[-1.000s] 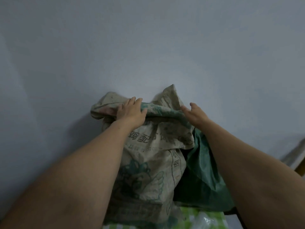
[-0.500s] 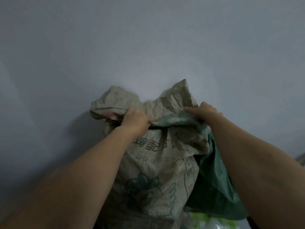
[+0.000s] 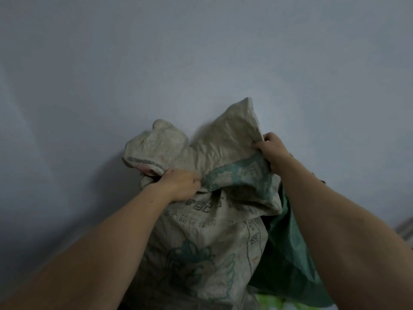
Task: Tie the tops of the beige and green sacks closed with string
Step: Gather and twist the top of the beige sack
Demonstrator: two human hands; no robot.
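Head view: your left hand [image 3: 181,184] and right hand [image 3: 273,151] are well apart, each clenched on the mouth of the beige sack [image 3: 201,231]. The sack stands against the wall [image 3: 201,52] with the green sack [image 3: 288,253] touching its right side. Compared with a second ago, your right hand sits higher and further right, and the top is stretched upward. You are likely still gathering the neck. No string shows, and neither sack is tied.
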